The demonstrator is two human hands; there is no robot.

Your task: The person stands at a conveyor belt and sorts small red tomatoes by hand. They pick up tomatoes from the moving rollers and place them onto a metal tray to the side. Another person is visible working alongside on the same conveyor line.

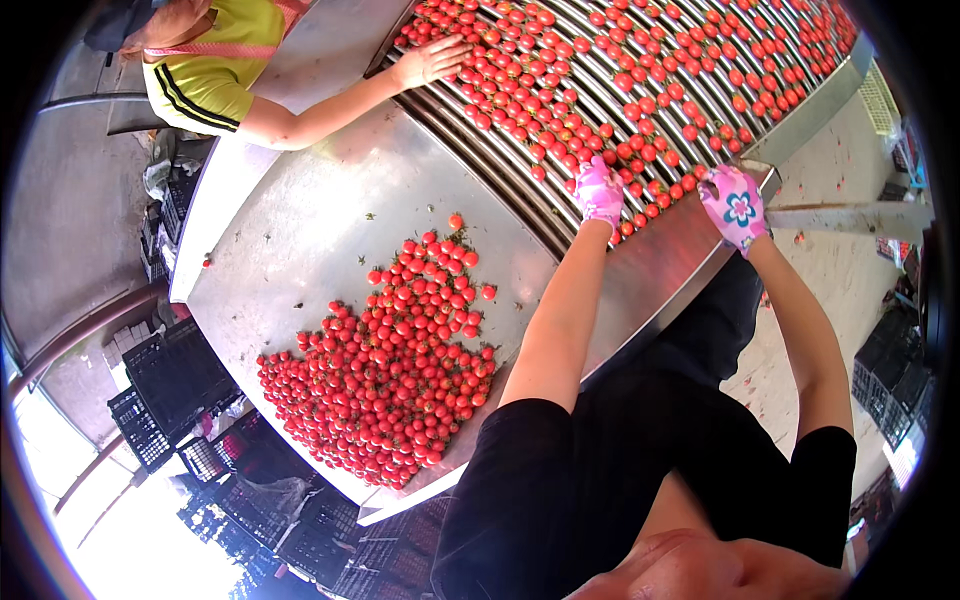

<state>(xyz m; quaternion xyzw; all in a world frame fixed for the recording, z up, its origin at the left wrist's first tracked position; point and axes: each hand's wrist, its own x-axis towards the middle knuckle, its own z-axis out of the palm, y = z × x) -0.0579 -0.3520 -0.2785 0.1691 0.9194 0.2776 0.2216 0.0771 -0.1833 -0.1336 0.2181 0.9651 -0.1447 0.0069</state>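
Note:
My left hand [599,193], in a pink glove with a floral pattern, is among the cherry tomatoes [525,105] on a metal roller conveyor [491,161]. Its fingertips point down at the rollers, and whether they pinch a tomato is hidden. Over the conveyor's near metal side wall [660,259] rests my right hand [733,208], gloved alike, with curled fingers beside a few tomatoes at the edge. I cannot tell whether it holds anything. Loose red tomatoes cover much of the rollers, with bare rollers showing between them.
Left of the rollers, a sheet-metal table [315,217] bears a large tomato heap [382,367] and stray green calyxes. Across from me, a co-worker's bare hand [433,61] touches tomatoes on the conveyor. Black plastic crates [180,375] stand below the table, and more crates [892,367] at right.

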